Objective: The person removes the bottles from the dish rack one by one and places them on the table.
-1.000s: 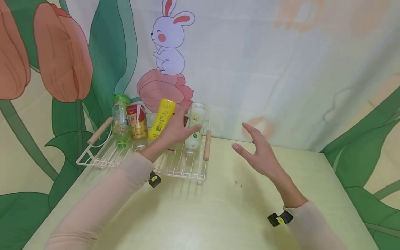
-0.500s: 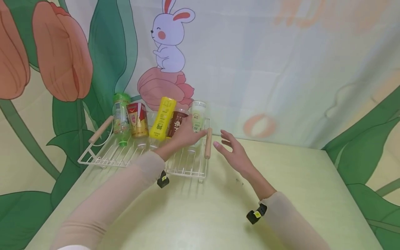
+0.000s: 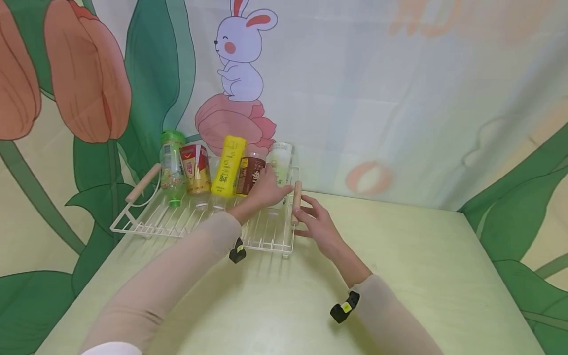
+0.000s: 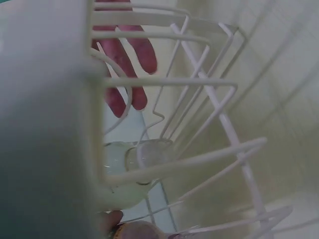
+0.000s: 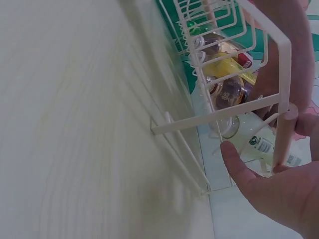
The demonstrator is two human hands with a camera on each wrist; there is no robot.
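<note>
In the head view a white-and-green bottle (image 3: 280, 160) leans cap-down at the right end of a white wire rack (image 3: 268, 245). My left hand (image 3: 267, 191) grips it, fingers on its brown-bottle side and thumb toward the right; the hand covers much of it. Beside it stands a brown bottle (image 3: 249, 173). My right hand (image 3: 326, 229) is at the rack's right wooden handle (image 3: 297, 197), thumb in front and loosely extended fingers beyond it. In the left wrist view the bottle (image 4: 127, 172) lies between a left fingertip (image 4: 112, 218) and the right hand's fingers (image 4: 130, 55).
Farther left on the rack are a yellow bottle (image 3: 229, 165), a red-and-gold bottle (image 3: 195, 170) and a green bottle (image 3: 172, 170). Another wooden handle (image 3: 144, 183) is at the rack's left end. The printed curtain (image 3: 355, 98) hangs behind the pale green table (image 3: 399, 276).
My right hand has moved left from above the table to the rack's right handle. My left hand has shifted right and slightly down over the white-and-green bottle, uncovering the brown one.
</note>
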